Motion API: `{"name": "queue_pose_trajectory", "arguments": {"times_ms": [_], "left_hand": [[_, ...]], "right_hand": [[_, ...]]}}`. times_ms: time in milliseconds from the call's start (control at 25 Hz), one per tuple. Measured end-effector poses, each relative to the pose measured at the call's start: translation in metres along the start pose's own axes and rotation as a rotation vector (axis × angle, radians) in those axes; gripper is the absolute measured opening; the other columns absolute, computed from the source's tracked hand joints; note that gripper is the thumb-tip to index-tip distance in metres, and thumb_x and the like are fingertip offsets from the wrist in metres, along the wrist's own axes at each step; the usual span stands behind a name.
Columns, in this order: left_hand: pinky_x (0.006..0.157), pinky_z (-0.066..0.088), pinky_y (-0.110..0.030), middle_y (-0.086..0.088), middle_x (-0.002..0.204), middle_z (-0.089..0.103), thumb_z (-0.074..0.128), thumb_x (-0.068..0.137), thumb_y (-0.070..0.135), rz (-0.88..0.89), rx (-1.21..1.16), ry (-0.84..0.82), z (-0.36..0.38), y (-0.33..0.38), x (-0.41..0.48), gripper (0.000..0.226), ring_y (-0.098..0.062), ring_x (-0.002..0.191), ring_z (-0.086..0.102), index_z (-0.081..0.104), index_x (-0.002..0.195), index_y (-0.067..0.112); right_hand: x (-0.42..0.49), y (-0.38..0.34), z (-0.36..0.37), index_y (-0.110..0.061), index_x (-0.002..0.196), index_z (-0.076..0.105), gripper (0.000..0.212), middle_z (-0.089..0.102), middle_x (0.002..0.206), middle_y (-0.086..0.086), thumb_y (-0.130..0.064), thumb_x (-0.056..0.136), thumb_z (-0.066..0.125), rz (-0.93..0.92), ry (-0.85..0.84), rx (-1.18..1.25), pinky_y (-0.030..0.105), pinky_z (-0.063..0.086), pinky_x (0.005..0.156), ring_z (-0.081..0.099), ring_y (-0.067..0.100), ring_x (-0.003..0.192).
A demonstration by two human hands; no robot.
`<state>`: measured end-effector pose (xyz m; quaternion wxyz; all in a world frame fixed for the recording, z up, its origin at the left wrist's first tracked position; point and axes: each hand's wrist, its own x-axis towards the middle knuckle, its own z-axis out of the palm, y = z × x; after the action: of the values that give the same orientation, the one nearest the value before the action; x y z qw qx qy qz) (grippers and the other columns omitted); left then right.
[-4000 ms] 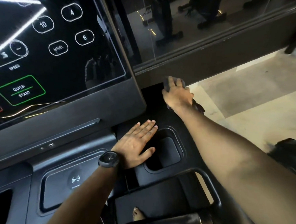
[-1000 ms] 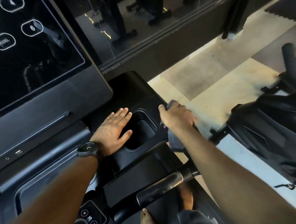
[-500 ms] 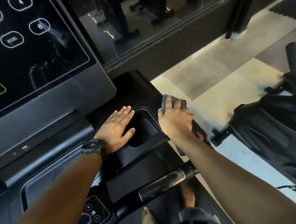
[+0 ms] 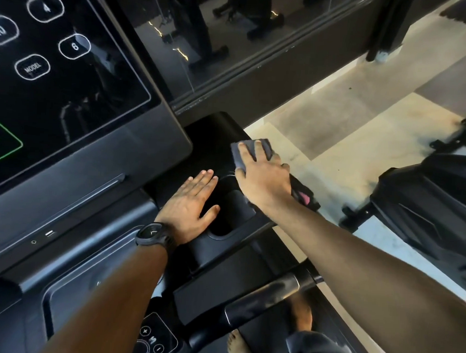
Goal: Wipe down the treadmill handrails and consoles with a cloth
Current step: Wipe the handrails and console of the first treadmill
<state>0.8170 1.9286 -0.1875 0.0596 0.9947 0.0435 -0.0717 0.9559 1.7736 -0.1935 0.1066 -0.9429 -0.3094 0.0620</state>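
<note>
The black treadmill console has a dark touch screen [image 4: 64, 86] at the upper left and a cup holder recess [image 4: 232, 211] on its right wing. My right hand [image 4: 264, 183] presses a grey cloth [image 4: 266, 150] flat against the wing's far right edge, fingers straight on top of it. The cloth's loose end trails under my palm toward the right. My left hand [image 4: 190, 203], a black watch [image 4: 153, 234] on its wrist, lies flat beside the cup holder and holds nothing. A silver-black handrail grip [image 4: 263, 299] runs below the wing.
A dark glass partition [image 4: 233, 41] stands just behind the console. Another black machine [image 4: 427, 213] sits close on the right across a strip of pale floor [image 4: 350, 128]. Small control buttons [image 4: 151, 339] lie at the bottom, and my bare foot [image 4: 237, 346] is on the deck.
My right hand has slid the cloth forward along the console's right edge, away from me. My left hand has stayed flat beside the cup holder.
</note>
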Motion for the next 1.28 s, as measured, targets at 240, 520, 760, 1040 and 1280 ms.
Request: {"name": "queue_pose_trajectory", "arguments": {"times_ms": [240,520,760,1040,1280], "left_hand": [[0.121,-0.005,-0.026,-0.005,0.164,0.011,0.019,0.090,0.058,0.011,-0.011,0.027,-0.002,0.001,0.000,0.080,-0.011,0.150,0.001,0.020,0.156,0.013],[0.121,-0.005,-0.025,-0.003,0.164,0.011,0.019,0.090,0.057,0.011,-0.003,0.034,0.000,-0.001,-0.001,0.078,-0.008,0.150,0.001,0.021,0.156,0.014],[0.122,-0.003,-0.026,-0.003,0.164,0.013,0.015,0.089,0.059,0.004,0.009,0.032,0.002,-0.003,-0.001,0.081,-0.011,0.151,0.004,0.022,0.156,0.015],[0.121,-0.002,-0.024,-0.005,0.163,0.018,0.014,0.088,0.060,0.010,-0.018,0.043,0.002,-0.003,-0.005,0.083,-0.012,0.151,0.009,0.025,0.155,0.012],[0.121,0.000,-0.023,-0.007,0.163,0.017,0.031,0.089,0.043,0.014,-0.068,0.048,0.000,-0.005,-0.017,0.074,-0.012,0.150,0.009,0.022,0.155,0.011]], "right_hand": [[0.033,-0.007,-0.001,-0.039,0.160,0.015,0.061,0.012,0.170,0.002,-0.051,0.103,0.033,-0.142,-0.018,0.011,0.055,0.038,0.108,0.027,0.041,0.145],[0.036,0.006,0.000,-0.037,0.159,0.014,0.062,0.019,0.166,0.007,-0.051,0.102,0.033,0.001,-0.074,0.129,0.055,0.044,0.099,0.038,0.041,0.138],[-0.017,0.020,0.002,-0.024,0.158,0.017,0.063,0.041,0.146,0.020,-0.050,0.102,0.030,0.238,-0.054,0.070,0.052,0.046,0.091,0.051,0.041,0.119],[-0.046,0.025,-0.004,-0.024,0.160,0.015,0.069,0.041,0.150,0.017,-0.056,0.101,0.031,0.247,-0.038,-0.005,0.051,0.045,0.091,0.050,0.040,0.122],[-0.088,0.000,0.008,-0.030,0.160,0.014,0.082,0.019,0.167,0.011,-0.076,0.093,0.028,-0.108,0.046,-0.227,0.056,0.038,0.106,0.035,0.046,0.139]]}}
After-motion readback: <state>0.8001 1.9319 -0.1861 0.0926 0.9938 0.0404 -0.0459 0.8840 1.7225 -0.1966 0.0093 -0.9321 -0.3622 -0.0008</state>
